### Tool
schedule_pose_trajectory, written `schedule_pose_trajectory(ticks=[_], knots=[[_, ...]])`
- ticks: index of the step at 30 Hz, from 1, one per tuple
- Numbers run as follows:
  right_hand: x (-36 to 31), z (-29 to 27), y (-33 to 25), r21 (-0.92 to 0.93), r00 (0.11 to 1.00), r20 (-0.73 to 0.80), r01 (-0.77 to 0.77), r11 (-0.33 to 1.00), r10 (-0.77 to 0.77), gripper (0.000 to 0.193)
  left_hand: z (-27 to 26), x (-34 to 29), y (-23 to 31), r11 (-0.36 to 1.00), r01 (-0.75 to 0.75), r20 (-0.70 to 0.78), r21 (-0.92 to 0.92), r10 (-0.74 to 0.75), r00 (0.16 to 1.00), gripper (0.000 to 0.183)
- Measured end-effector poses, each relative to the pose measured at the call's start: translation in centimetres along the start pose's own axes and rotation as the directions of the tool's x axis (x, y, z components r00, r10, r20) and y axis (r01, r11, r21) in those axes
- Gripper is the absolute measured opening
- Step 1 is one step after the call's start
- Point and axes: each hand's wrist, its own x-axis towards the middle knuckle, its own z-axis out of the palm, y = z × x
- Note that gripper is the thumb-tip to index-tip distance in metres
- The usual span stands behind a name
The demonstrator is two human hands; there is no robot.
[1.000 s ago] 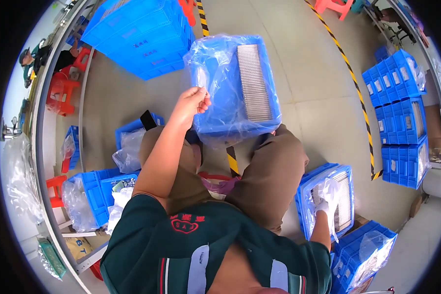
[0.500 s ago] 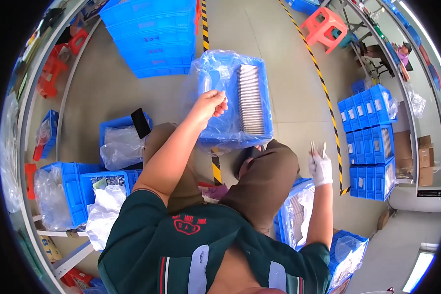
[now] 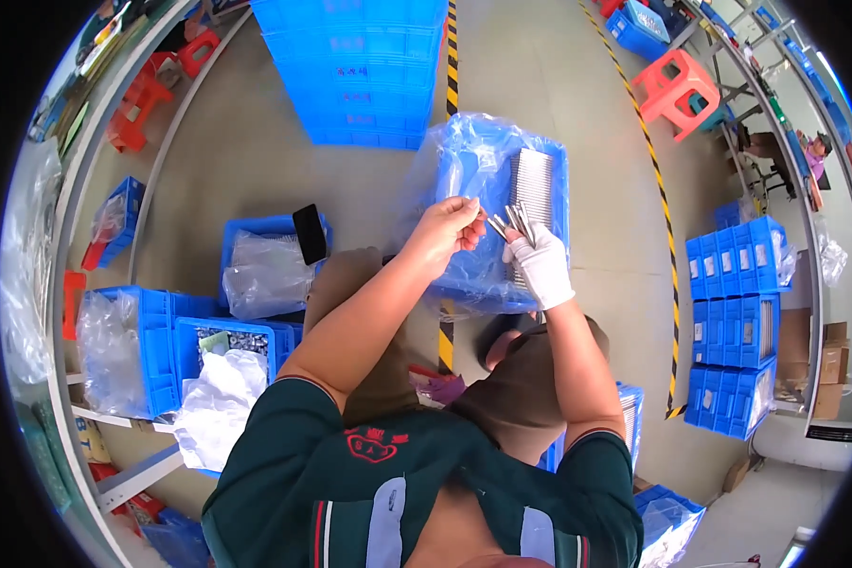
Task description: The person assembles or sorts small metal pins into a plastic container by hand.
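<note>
In front of me stands a blue plastic crate (image 3: 560, 189) lined with a clear plastic bag (image 3: 473, 161). A long row of slim metal rods (image 3: 532, 180) is stacked along its right side. My right hand (image 3: 544, 267), in a white glove, is closed around several metal rods (image 3: 509, 220) whose ends stick out past the fingers, over the row. Just left of them my bare left hand (image 3: 450, 230) hovers above the bag with thumb and fingers pinched together. Whether anything small sits in that pinch I cannot make out.
Tall stacked blue crates (image 3: 355, 76) stand beyond, left of the work crate. On my left are a black phone (image 3: 309, 234) on a crate edge and a bin of small metal parts (image 3: 237, 341). Filled crates (image 3: 734, 327) line the right, with a red stool (image 3: 677, 90) farther off.
My right hand has swung in from the far right with the rods, over the crate beside my left hand. The view has shifted, so the scene sits farther right. My left hand stays pinched.
</note>
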Motion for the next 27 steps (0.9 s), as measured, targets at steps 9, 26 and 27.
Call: schedule_pose_trajectory(ticks=[9,26,27], knots=[[0.65,0.25,-0.24,-0.102,0.993,-0.029,0.114,0.988,-0.117,0.012,0.5,0.51,-0.24,0.997,-0.004,-0.001,-0.071,0.004,1.0,0.019],[0.59,0.63,-0.27,-0.289,0.978,-0.036,0.188,0.939,-0.207,0.016,0.59,0.35,0.09,0.945,-0.231,-0.163,0.23,0.272,0.948,0.018],[0.6,0.62,-0.19,-0.289,0.977,-0.037,0.188,0.939,-0.208,0.016,0.4,0.4,-0.09,0.956,-0.201,-0.137,0.212,0.232,0.963,0.017]])
